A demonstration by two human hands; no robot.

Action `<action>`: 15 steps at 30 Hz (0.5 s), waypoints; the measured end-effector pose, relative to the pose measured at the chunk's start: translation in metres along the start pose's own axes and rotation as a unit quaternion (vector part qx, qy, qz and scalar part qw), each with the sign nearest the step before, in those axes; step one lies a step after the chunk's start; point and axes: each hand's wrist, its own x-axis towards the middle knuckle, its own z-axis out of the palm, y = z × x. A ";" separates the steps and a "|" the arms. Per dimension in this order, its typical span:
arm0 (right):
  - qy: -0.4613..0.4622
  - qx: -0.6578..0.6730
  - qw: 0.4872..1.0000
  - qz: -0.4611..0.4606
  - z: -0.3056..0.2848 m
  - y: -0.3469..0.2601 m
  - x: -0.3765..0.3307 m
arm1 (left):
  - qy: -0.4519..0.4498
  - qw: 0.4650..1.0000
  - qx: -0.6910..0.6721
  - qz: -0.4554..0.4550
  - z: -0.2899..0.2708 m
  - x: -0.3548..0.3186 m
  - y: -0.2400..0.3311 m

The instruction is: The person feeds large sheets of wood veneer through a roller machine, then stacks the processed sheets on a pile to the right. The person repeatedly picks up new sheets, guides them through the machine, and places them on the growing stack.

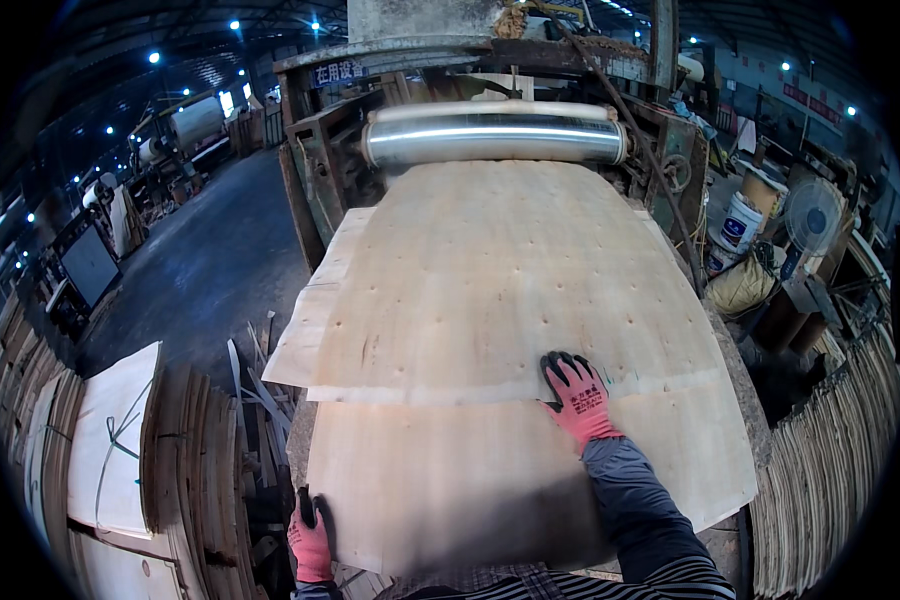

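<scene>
1. The left hand (310,540), gloved, stood at the lower sheet's near left edge; whether it pinched that edge could not be told.
2. The lower sheet (420,460), pale wood veneer, lay flat. It appeared thin, light, flexible and liable to split along the grain; the side edges seemed the best hold.
3. A left stack (115,440) and a right stack (830,480) flanked the work, limiting side access.
4. The right hand (578,398), also gloved, rested spread on the upper sheet (490,270), grasping nothing.
5. The upper sheet overlapped the lower and extended to the roller (495,140), which blocked the far end.
</scene>
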 end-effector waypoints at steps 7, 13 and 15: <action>0.002 -0.003 1.000 0.000 0.000 0.000 0.000 | 0.023 0.999 0.021 0.021 0.003 -0.003 -0.004; 0.004 -0.007 1.000 -0.001 -0.002 0.000 0.000 | -0.036 0.999 -0.019 -0.025 -0.003 0.000 0.003; 0.005 -0.007 1.000 -0.001 -0.001 0.000 0.000 | -0.049 0.998 -0.011 -0.037 -0.005 0.000 0.004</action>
